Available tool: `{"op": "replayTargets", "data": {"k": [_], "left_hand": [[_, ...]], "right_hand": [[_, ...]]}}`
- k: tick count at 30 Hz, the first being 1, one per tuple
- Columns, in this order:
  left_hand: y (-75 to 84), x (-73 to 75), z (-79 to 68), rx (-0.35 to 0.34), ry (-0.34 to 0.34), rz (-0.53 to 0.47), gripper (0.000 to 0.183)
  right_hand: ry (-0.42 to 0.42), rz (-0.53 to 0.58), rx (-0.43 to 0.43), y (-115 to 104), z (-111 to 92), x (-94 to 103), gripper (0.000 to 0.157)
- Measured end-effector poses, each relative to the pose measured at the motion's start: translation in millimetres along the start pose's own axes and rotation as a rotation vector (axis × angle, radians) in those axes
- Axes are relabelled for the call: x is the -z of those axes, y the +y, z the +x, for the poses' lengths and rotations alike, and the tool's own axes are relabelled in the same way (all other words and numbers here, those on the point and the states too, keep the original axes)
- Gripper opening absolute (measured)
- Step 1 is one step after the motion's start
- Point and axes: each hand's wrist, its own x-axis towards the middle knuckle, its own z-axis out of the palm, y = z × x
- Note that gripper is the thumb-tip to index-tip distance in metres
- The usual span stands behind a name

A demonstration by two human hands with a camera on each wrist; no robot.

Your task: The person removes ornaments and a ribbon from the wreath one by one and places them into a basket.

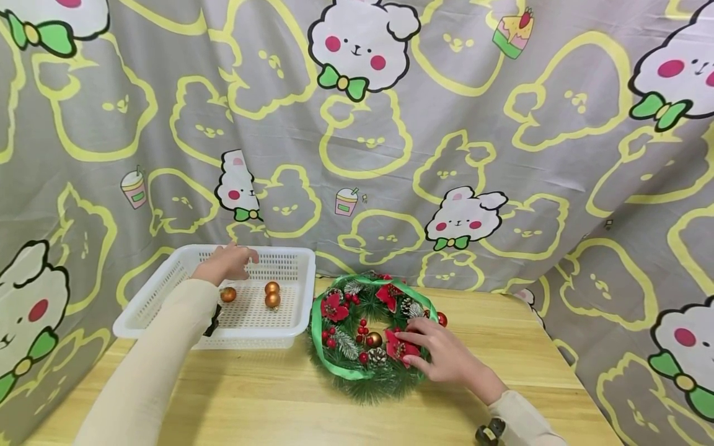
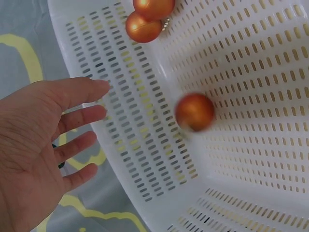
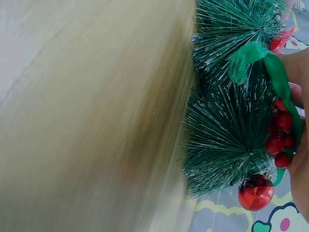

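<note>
My left hand (image 1: pixel 225 263) hovers over the white plastic basket (image 1: pixel 304 255), its fingers loosely bent and holding nothing. In the left wrist view, one copper-coloured ball ornament (image 2: pixel 194 112) looks blurred, apart from the fingertips. Two more copper balls (image 1: pixel 272 295) lie side by side in the basket. My right hand (image 1: pixel 446 353) rests on the right side of a green Christmas wreath (image 1: pixel 370 387), fingers spread by a red poinsettia (image 1: pixel 400 348). Green ribbon (image 3: pixel 275 72) runs round the wreath; red berries (image 3: pixel 280 135), pine cones and a gold ball (image 1: pixel 374 339) decorate it.
Basket and wreath stand nearly side by side on a light wooden table (image 1: pixel 245 396). A grey curtain (image 1: pixel 385 235) with cartoon rabbits hangs behind and at both sides. A red ball ornament (image 3: pixel 256 192) sticks out at the wreath's edge.
</note>
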Motion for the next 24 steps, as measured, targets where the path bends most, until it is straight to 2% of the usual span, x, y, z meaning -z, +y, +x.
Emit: {"op": "replayTargets", "data": {"k": [10,18,21,24], "left_hand": [[-6.4,-0.3,4.3,-0.01,0.027,-0.024,0.037],[-4.7,8.2,5.5,-0.064,0.139,-0.062,0.037],[2.9,14.5,9.1,-0.084,0.179,-0.071,0.037],[19.5,24.1,12.1,-0.123,0.219,-0.08,0.037]], "right_hand": [[-0.01,-0.013,-0.007,-0.2,1.2,0.1,0.046],[-0.023,-0.007,-0.023,-1.4,1.0,0.1,0.047],[-0.023,-0.016,-0.019,-1.7,0.7,0.0,0.046],[-0.016,-0.014,-0.013,-1.7,1.1,-0.2,0.046]]}}
